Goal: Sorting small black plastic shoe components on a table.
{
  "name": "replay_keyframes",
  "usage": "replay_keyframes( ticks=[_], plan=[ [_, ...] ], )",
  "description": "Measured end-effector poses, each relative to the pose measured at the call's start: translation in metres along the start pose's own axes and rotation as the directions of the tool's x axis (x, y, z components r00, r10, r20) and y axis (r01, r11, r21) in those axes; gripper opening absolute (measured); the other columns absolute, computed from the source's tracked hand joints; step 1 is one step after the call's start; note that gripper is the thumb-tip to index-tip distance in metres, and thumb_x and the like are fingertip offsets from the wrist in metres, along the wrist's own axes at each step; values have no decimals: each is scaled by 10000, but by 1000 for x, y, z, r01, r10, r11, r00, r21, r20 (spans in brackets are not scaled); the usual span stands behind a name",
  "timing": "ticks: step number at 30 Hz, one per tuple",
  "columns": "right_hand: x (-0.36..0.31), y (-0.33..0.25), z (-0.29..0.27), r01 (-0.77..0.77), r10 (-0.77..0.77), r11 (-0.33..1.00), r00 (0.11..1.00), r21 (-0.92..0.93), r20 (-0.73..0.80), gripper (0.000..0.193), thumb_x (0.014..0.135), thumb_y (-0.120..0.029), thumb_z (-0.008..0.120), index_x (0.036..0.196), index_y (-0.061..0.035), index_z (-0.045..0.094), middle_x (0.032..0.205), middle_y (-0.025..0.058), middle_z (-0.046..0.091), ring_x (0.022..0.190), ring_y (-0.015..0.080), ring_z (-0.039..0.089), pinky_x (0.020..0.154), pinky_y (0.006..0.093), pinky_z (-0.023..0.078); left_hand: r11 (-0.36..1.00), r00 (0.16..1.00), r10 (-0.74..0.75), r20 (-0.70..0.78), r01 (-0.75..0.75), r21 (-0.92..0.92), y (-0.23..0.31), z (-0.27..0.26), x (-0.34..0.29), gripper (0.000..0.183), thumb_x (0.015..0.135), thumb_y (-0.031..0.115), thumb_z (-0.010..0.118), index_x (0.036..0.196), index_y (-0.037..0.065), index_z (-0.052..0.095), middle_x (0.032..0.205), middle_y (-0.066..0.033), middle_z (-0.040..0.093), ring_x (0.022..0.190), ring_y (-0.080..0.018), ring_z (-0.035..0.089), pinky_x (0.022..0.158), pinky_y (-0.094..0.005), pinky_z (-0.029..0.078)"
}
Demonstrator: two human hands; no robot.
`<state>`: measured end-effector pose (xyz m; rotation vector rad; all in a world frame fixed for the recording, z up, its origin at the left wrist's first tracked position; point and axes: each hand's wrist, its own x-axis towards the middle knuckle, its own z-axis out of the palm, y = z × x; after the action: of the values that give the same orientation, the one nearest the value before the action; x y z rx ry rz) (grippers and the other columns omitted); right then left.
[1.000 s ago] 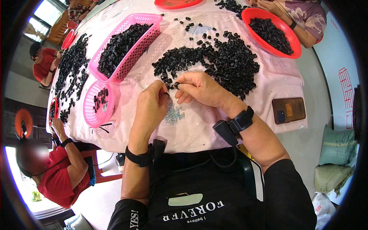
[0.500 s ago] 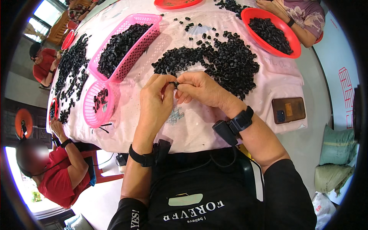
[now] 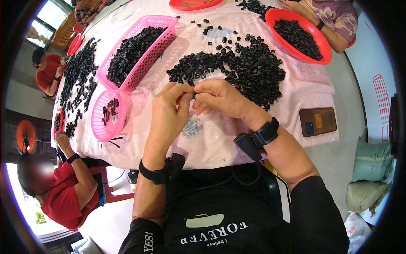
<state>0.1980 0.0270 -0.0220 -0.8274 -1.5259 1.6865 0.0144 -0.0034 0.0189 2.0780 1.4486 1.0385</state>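
Note:
Thumb and fingertips of my left hand (image 3: 172, 103) pinch together, meeting those of my right hand (image 3: 220, 96). Between them is a small black plastic part (image 3: 194, 95), mostly covered by the fingers. Both hands hover over the near side of the table, just in front of a spread pile of small black parts (image 3: 256, 72). To the left stands a long pink basket (image 3: 146, 70) holding many black pieces (image 3: 133, 53). A round pink basket (image 3: 97, 120) nearer to me has a few dark pieces (image 3: 111, 111) in it.
A red tray (image 3: 323, 48) full of black parts stands at the far right, by another person's arm (image 3: 332, 36). A phone (image 3: 318, 121) lies on the right of the pink tablecloth (image 3: 228, 146). At the left, a person in red (image 3: 69, 192) works by another black heap (image 3: 80, 67).
The hands stay nearly in place, fingertips still together. My left wrist has shifted slightly left, and the small black part shows a little differently between the fingers.

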Motion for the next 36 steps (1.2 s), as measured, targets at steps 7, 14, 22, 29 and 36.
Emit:
replay_keyframes(
  ticks=[7, 14, 22, 29, 36],
  plan=[
    [2, 1, 0, 5, -5, 1000, 1000, -18, 11, 206, 1036, -153, 534, 1085, 28, 621, 890, 107, 721, 824, 182, 751, 691, 260, 604, 995, 997, -60, -38, 57, -80, -6, 4, 0, 68, 883, 0, 646, 929, -25, 688, 815, -119, 652, 656, -187, 610, 609, -300, 477],
    [2, 3, 0, 2, -2, 1000, 1000, -29, 8, 208, 1036, -158, 542, 1074, 28, 629, 892, 103, 723, 821, 179, 751, 689, 256, 605, 996, 999, -46, 11, 46, -71, 0, 2, 1, 57, 884, 3, 646, 918, -12, 689, 790, -112, 639, 653, -177, 600, 602, -295, 464],
    [2, 0, 1, -15, 15, 1000, 1000, -7, -2, 214, 1031, -156, 552, 1091, 33, 630, 905, 116, 729, 817, 180, 750, 691, 258, 606, 971, 987, -138, -83, 119, -207, -13, 8, -2, 87, 899, 27, 675, 957, -23, 716, 813, -86, 704, 674, -119, 613, 628, -262, 489],
    [1, -2, 0, -21, 21, 1000, 1000, -12, -5, 191, 1026, -155, 556, 1043, 19, 634, 895, 113, 738, 808, 171, 751, 684, 253, 600, 953, 971, -223, -92, 197, -230, -2, 11, 1, 103, 929, 60, 699, 991, -17, 728, 853, -18, 714, 765, -65, 627, 709, -218, 501],
    [1, -6, 1, -40, 40, 998, 999, -54, -3, 197, 1029, -163, 549, 1013, 11, 640, 890, 105, 739, 805, 179, 756, 672, 250, 592, 959, 967, -234, -97, 213, -185, 2, 15, 0, 104, 918, 62, 699, 969, -21, 734, 857, -39, 727, 757, -76, 642, 701, -233, 519]
  ],
)
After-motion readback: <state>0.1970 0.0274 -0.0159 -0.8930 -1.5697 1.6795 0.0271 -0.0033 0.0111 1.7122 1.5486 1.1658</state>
